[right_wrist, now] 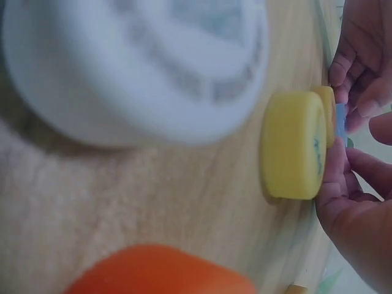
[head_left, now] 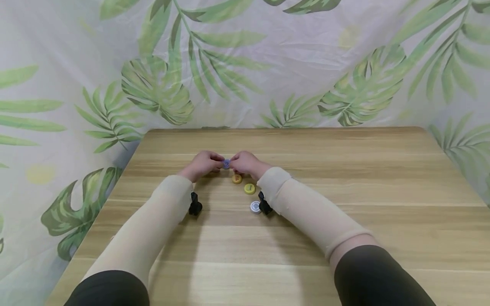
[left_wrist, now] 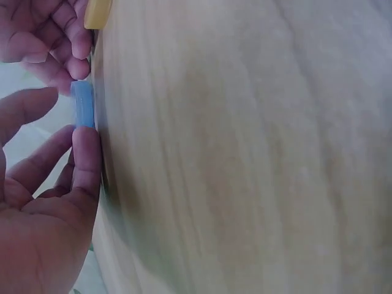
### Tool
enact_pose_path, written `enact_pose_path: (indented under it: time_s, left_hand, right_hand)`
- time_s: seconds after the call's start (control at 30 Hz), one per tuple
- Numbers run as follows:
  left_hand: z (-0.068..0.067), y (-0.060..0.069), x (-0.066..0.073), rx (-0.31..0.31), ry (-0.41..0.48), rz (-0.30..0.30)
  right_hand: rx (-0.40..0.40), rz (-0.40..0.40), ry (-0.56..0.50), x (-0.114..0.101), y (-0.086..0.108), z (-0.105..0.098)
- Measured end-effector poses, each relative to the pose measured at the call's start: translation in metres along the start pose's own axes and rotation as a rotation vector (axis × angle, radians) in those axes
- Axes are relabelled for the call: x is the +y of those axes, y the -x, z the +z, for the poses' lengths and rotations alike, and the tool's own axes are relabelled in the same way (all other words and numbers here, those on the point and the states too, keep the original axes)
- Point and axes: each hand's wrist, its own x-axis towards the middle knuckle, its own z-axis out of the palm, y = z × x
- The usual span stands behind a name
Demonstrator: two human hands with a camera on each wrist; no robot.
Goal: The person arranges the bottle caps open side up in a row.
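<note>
A small blue round cap (head_left: 226, 164) lies on the table between my two hands. Fingertips of my left hand (head_left: 204, 165) touch its left edge; the left wrist view shows that hand's thumb (left_wrist: 30, 109) raised off the blue cap (left_wrist: 83, 104). On the other side, my right hand (head_left: 246, 163) reaches in with its fingertips at the cap's right edge; whether they press on it is hard to see. Just below the right hand sits an orange-yellow cap (head_left: 237, 179), then a yellow cap (head_left: 249, 188) with a green mark.
A white cap (head_left: 255, 207) with printing stands beside the black wrist camera (head_left: 265, 204) on the right arm. Close to the right wrist view's lower edge is a blurred orange object (right_wrist: 162, 272). The wooden table (head_left: 344, 170) meets a leaf-printed cloth (head_left: 229, 63) behind.
</note>
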Motion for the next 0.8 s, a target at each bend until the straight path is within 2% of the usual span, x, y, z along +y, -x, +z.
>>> enact_pose_path:
  time_s: [0.1, 0.3, 0.47, 0.7, 0.8]
  left_hand:
    - [0.002, 0.0, 0.002, 0.005, -0.056, 0.019]
    - [0.008, 0.0, 0.004, 0.061, -0.172, 0.067]
    - [0.012, 0.001, 0.004, 0.083, -0.216, 0.088]
    - [0.011, -0.001, 0.001, 0.086, -0.242, 0.092]
    - [0.01, -0.001, 0.0, 0.094, -0.256, 0.096]
  right_hand:
    - [0.0, 0.006, 0.013, 0.001, -0.001, 0.0]
    - [0.015, -0.005, -0.006, 0.003, 0.001, -0.001]
    - [0.016, -0.016, -0.003, 0.008, 0.004, -0.006]
    - [-0.021, -0.065, 0.172, 0.009, 0.013, -0.017]
    - [-0.043, -0.075, 0.212, 0.009, 0.015, -0.022]
